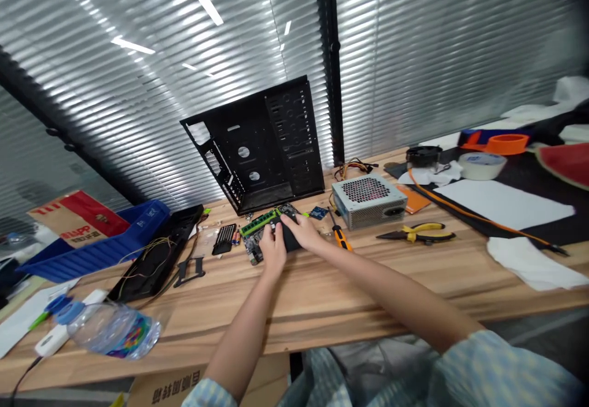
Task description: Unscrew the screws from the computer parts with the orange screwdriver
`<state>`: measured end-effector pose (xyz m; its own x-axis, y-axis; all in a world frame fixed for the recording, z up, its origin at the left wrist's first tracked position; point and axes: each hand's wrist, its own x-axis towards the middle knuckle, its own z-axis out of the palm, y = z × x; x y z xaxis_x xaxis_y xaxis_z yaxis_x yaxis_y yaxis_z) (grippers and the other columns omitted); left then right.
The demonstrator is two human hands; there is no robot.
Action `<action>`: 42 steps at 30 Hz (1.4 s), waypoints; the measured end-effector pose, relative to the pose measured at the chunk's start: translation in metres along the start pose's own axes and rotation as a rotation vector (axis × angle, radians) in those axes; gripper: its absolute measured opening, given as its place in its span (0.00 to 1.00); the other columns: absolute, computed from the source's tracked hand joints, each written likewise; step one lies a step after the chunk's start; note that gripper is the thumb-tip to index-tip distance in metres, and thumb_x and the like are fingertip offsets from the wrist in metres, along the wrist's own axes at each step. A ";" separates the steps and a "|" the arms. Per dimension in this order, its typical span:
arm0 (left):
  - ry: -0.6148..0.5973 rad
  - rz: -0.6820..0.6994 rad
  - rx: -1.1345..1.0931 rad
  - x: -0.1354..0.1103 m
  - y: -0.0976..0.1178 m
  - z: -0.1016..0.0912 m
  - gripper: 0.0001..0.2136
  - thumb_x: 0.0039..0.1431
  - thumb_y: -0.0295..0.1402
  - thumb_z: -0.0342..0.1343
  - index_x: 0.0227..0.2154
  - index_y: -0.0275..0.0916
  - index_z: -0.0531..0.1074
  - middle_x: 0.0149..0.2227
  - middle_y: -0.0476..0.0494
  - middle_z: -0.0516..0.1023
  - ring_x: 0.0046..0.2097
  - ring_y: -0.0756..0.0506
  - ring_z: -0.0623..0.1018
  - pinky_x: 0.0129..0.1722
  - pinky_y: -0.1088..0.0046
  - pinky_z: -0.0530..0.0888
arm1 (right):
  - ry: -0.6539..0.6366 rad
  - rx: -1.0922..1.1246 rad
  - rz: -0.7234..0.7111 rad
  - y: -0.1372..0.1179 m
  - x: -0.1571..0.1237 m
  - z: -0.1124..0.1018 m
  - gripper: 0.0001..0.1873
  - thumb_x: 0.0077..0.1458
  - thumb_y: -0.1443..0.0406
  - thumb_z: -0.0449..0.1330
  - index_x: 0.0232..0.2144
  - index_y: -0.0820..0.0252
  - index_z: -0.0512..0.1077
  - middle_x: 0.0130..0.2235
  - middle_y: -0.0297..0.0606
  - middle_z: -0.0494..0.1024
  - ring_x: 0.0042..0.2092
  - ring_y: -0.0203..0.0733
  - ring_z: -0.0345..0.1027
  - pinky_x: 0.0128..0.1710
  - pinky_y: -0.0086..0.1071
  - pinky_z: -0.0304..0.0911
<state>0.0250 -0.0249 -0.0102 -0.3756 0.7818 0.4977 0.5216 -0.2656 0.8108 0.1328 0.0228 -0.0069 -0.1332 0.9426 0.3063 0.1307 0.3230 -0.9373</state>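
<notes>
A motherboard with bright green slots lies on the wooden table in front of me. Over its right side is a dark, flat black piece whose exact kind I cannot make out. My left hand has its fingers closed at the left edge of this piece, above the board. From the right, my right hand grips the same piece, thumb and fingers bent over its top. Both hands partly cover the board. An orange and black screwdriver lies right of my right hand.
A black computer case stands behind the board. Right of it are a power supply and yellow-handled pliers. On the left lie a black bracket, a water bottle and a blue bin.
</notes>
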 end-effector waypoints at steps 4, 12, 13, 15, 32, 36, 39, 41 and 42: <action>-0.006 -0.054 -0.050 -0.007 0.000 0.005 0.18 0.60 0.47 0.51 0.23 0.42 0.55 0.18 0.56 0.57 0.22 0.51 0.60 0.24 0.75 0.56 | -0.030 -0.139 0.021 -0.003 -0.005 -0.007 0.24 0.62 0.50 0.50 0.28 0.61 0.73 0.29 0.43 0.78 0.33 0.43 0.71 0.33 0.32 0.60; -0.025 -0.092 -0.149 -0.023 0.013 0.014 0.17 0.59 0.49 0.53 0.26 0.41 0.60 0.22 0.54 0.63 0.25 0.50 0.64 0.27 0.75 0.62 | -0.199 -0.329 -0.016 -0.018 -0.011 -0.048 0.25 0.63 0.48 0.49 0.30 0.60 0.73 0.33 0.44 0.80 0.36 0.44 0.73 0.35 0.30 0.59; -0.035 -0.095 -0.164 -0.023 0.015 0.014 0.17 0.59 0.49 0.53 0.26 0.41 0.60 0.22 0.54 0.62 0.25 0.50 0.63 0.27 0.75 0.62 | -0.234 -0.371 -0.029 -0.022 -0.011 -0.059 0.25 0.61 0.46 0.51 0.30 0.59 0.74 0.33 0.43 0.80 0.36 0.44 0.73 0.35 0.30 0.59; -0.049 -0.125 -0.192 -0.022 0.016 0.013 0.19 0.59 0.51 0.53 0.25 0.41 0.59 0.22 0.54 0.60 0.26 0.51 0.61 0.27 0.76 0.61 | -0.334 -0.567 -0.065 -0.029 -0.013 -0.082 0.27 0.58 0.42 0.51 0.33 0.58 0.75 0.33 0.42 0.80 0.35 0.44 0.73 0.34 0.31 0.60; 0.040 -0.605 -0.309 0.001 0.026 0.037 0.24 0.39 0.55 0.66 0.29 0.40 0.70 0.31 0.49 0.74 0.32 0.48 0.73 0.29 0.76 0.71 | -0.689 -0.980 -0.026 -0.004 -0.057 -0.146 0.24 0.56 0.47 0.56 0.49 0.51 0.71 0.41 0.46 0.81 0.39 0.56 0.78 0.33 0.38 0.67; 0.119 -0.808 -0.400 -0.006 0.025 0.040 0.26 0.34 0.44 0.71 0.38 0.41 0.72 0.42 0.43 0.79 0.41 0.42 0.79 0.34 0.70 0.77 | -0.671 -0.928 0.005 0.002 -0.058 -0.149 0.21 0.56 0.49 0.56 0.46 0.51 0.73 0.40 0.44 0.81 0.39 0.53 0.78 0.34 0.35 0.66; 0.018 -0.704 -0.400 -0.009 0.029 0.035 0.30 0.30 0.42 0.73 0.40 0.40 0.71 0.42 0.41 0.80 0.41 0.40 0.80 0.39 0.65 0.79 | -0.652 -0.854 0.038 0.006 -0.058 -0.151 0.22 0.55 0.47 0.56 0.47 0.49 0.74 0.40 0.42 0.81 0.40 0.52 0.77 0.35 0.35 0.66; 0.025 -0.620 -0.330 -0.010 0.031 0.031 0.30 0.29 0.43 0.73 0.38 0.40 0.71 0.40 0.41 0.81 0.41 0.39 0.80 0.40 0.63 0.79 | -0.630 -0.810 0.061 0.008 -0.059 -0.152 0.24 0.53 0.46 0.59 0.48 0.47 0.74 0.41 0.42 0.80 0.40 0.52 0.77 0.36 0.35 0.67; 0.029 -0.567 -0.291 -0.010 0.030 0.028 0.29 0.30 0.44 0.73 0.38 0.40 0.71 0.40 0.41 0.81 0.41 0.39 0.79 0.42 0.62 0.79 | -0.610 -0.791 0.071 0.010 -0.060 -0.152 0.26 0.51 0.46 0.60 0.49 0.46 0.74 0.42 0.41 0.80 0.40 0.52 0.77 0.37 0.35 0.67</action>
<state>0.0661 -0.0245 0.0003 -0.5555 0.8310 -0.0285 0.0080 0.0396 0.9992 0.2918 -0.0175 -0.0090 -0.5521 0.8288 -0.0910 0.7441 0.4405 -0.5022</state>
